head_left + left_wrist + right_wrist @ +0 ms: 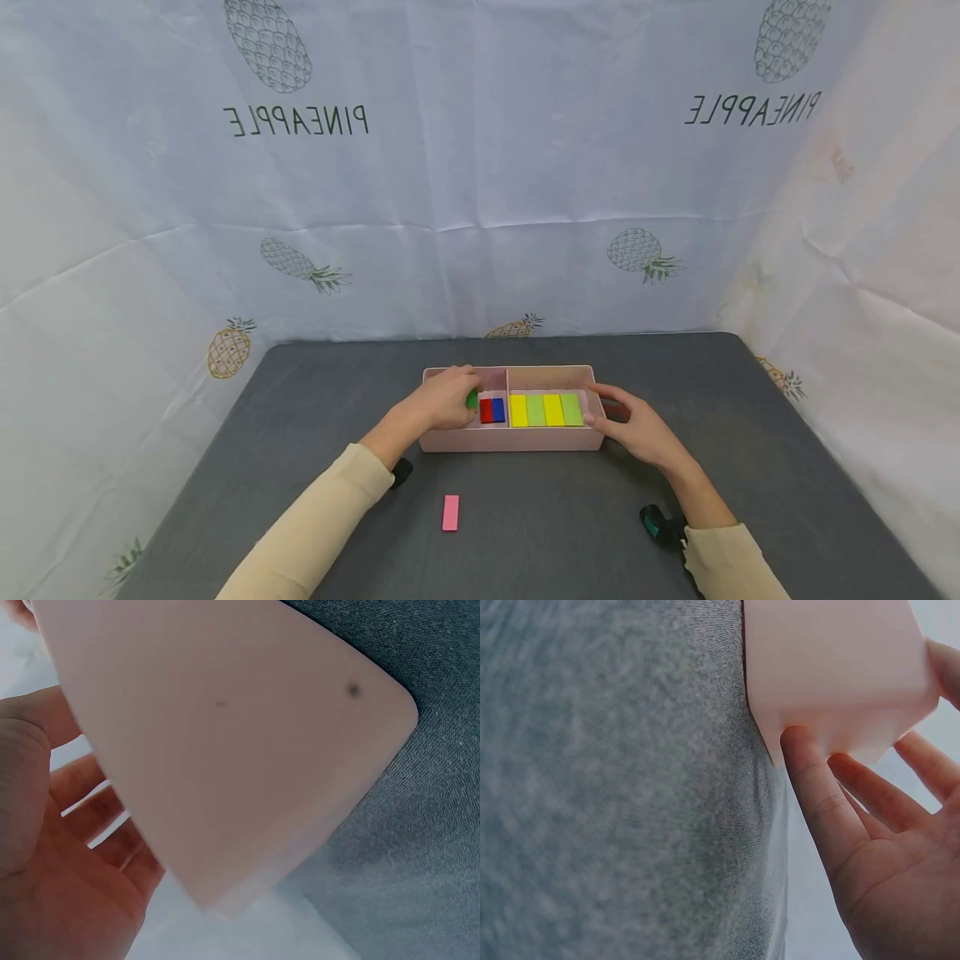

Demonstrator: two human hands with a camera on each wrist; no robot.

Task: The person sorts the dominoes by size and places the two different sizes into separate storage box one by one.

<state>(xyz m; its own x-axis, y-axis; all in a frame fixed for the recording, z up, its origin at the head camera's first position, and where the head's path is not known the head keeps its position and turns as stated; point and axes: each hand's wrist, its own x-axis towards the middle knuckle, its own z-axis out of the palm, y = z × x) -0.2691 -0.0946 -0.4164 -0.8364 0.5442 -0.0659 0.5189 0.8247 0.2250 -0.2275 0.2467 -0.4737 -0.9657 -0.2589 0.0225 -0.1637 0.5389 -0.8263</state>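
Observation:
A pink two-compartment box lies across the dark tabletop. My left hand reaches into its left compartment and pinches a green block, most of which the fingers hide. Beside that block, a red block and a blue block stand side by side. Several yellow and light green blocks alternate in a row in the right compartment. My right hand grips the box's right end, thumb at the near corner; the right wrist view shows its fingertips against the end wall.
A single pink block lies on the table in front of the box. Dark wrist devices show at the left wrist and the right wrist. White cloth printed with pineapples hangs behind and at both sides.

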